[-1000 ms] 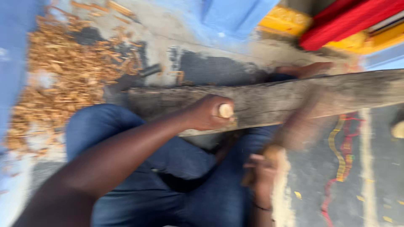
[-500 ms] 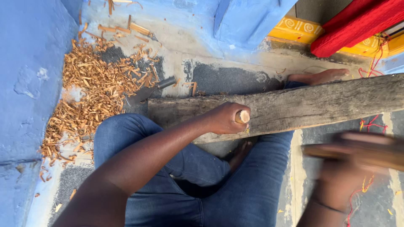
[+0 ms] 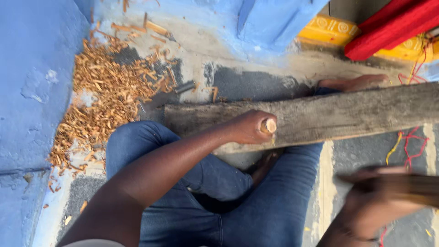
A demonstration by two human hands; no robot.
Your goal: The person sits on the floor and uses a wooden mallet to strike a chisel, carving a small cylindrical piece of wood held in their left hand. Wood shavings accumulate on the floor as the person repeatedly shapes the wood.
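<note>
One wooden plank [image 3: 347, 114], left hand [image 3: 250, 127] fisted around one peg [image 3: 270, 125], right hand [image 3: 375, 206] blurred, grip unclear

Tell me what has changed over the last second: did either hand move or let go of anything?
The right hand, blurred and gripping a dark stick-like tool, swung from up beside the plank down and away to the right. Nothing was let go. The left hand stayed fisted around the pale wooden peg on the plank, and the wood shavings lay as before.
</note>
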